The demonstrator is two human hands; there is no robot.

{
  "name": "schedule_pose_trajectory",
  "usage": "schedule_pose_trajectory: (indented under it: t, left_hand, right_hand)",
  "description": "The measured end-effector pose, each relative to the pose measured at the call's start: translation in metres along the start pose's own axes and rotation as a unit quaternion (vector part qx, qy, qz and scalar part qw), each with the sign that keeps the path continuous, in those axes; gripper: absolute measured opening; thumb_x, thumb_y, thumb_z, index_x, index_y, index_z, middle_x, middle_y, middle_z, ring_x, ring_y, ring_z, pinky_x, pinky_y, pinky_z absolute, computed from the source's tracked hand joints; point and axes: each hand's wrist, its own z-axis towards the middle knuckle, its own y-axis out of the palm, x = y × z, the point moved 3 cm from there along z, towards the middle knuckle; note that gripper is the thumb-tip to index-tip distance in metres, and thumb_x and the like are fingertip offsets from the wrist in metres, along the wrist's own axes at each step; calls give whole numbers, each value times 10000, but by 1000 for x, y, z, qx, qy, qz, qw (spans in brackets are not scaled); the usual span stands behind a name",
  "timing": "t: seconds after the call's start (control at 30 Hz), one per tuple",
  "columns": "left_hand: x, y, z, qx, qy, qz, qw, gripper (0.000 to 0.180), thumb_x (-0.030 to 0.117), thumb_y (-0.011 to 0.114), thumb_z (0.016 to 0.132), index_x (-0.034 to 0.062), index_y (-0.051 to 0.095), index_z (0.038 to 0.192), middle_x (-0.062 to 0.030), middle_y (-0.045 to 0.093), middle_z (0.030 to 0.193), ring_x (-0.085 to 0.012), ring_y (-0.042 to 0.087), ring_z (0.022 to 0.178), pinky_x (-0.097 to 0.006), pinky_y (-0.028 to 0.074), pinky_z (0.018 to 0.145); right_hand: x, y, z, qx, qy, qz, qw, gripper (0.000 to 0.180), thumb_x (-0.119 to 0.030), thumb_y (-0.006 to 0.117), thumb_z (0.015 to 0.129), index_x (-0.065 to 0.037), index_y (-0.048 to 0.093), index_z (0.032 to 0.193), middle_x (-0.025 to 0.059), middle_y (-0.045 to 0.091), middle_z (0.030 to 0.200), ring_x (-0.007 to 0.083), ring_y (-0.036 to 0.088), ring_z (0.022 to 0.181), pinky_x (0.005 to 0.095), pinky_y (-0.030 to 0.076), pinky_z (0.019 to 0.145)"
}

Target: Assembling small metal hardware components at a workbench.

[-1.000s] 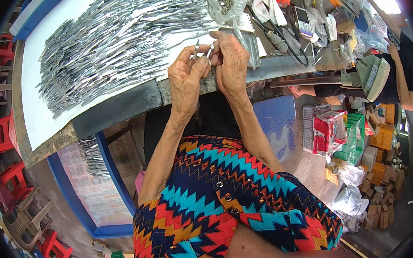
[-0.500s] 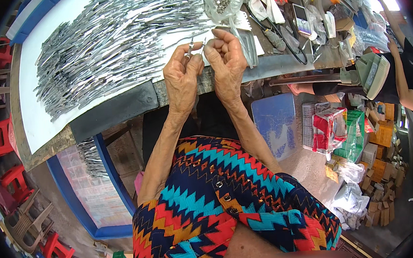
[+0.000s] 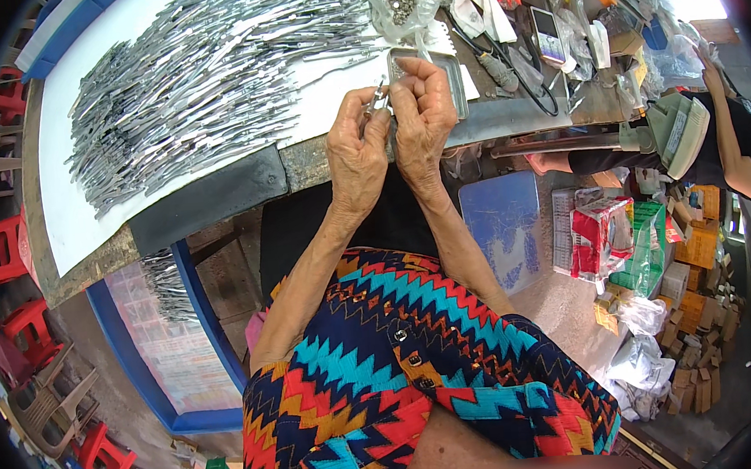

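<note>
Above the table's front edge, my two hands meet with their fingertips almost together. My left hand (image 3: pixel 357 158) pinches a small shiny metal piece (image 3: pixel 377 102) between thumb and forefinger. Right beside it, my right hand (image 3: pixel 422 121) is closed, thumb against curled fingers at the piece; what those fingers hold is too small to make out. Behind my right hand lies a shallow metal tray (image 3: pixel 458 96), partly covered by it. To the left, a broad heap of thin grey metal strips (image 3: pixel 205 89) is spread over white sheeting (image 3: pixel 60 206).
A clear bag of small metal parts (image 3: pixel 401 3) sits behind the tray. Cables, a white cloth (image 3: pixel 477 4) and plastic bags crowd the table's right side. Below left is a blue-framed panel (image 3: pixel 178 417). Another person's arm (image 3: pixel 723 110) shows at far right.
My left hand has moved right, up against my right hand. The metal piece has come along with it, and more of the tray shows behind my right hand.
</note>
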Motion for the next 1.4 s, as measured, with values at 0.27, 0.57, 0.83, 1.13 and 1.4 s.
schedule_pose_trajectory:
  t: [0.27,0.57,0.83,1.13,1.4]
  left_hand:
    - [-3,6,-2,15,22,43,999,147,12,467,836,4,514,975,-9,459,652,-55,381,556,-229,339,480]
    - [-5,0,10,-26,-23,0,999,186,55,472,847,26,496,1029,-19,472,645,-79,411,548,-230,368,504]
    - [18,-26,47,10,94,405,909,120,97,513,823,26,555,910,-155,593,698,-315,566,598,-412,420,558]
    - [10,-23,73,-18,88,573,815,154,151,518,839,30,527,934,-153,606,796,-337,587,736,-411,442,622]
    - [-3,-20,77,-47,71,632,770,170,116,598,744,32,545,882,-138,594,840,-311,585,772,-412,457,658]
  right_hand:
    - [1,0,3,27,-46,-106,993,193,-6,407,845,42,529,987,80,558,810,104,530,635,247,429,549]
    - [8,-12,16,-34,24,-91,995,195,-109,488,875,43,547,983,56,540,720,102,462,598,250,397,539]
    - [23,-61,40,-89,-64,-359,927,189,-82,526,793,0,584,953,150,573,733,232,566,655,326,434,622]
    - [21,-48,38,-164,-137,-399,892,130,-88,575,750,-12,578,856,148,516,763,302,540,730,367,428,665]
    - [28,-45,41,-155,-143,-393,895,83,-66,579,743,-8,544,791,140,533,744,311,537,720,379,418,645]
